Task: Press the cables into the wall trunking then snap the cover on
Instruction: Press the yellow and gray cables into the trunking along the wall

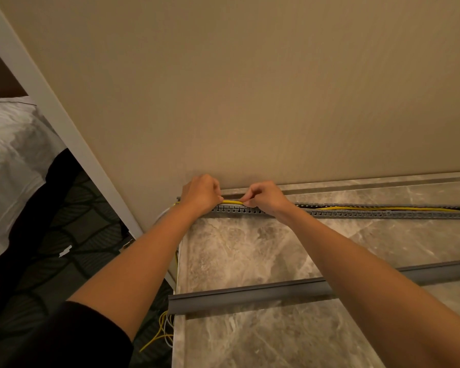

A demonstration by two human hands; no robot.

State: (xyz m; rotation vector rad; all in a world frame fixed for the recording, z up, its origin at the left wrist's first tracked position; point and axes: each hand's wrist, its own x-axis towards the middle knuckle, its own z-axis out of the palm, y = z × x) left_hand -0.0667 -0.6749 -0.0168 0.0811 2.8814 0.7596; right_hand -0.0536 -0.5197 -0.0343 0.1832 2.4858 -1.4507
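Slotted grey trunking (356,214): on marble top (250,256), at wall foot | yellow cable (233,202): left stretch unseated | left hand (201,193), right hand (266,197): both pinch it, close together, likely to guide it in | cover (250,294): set aside nearer, not yet fitted

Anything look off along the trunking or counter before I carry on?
Between the left hand and right hand, the yellow cable rides above the trunking rather than down in its channel, as it lies further right. Loose wires dangle off the counter's left edge, and the cover overhangs that edge slightly.
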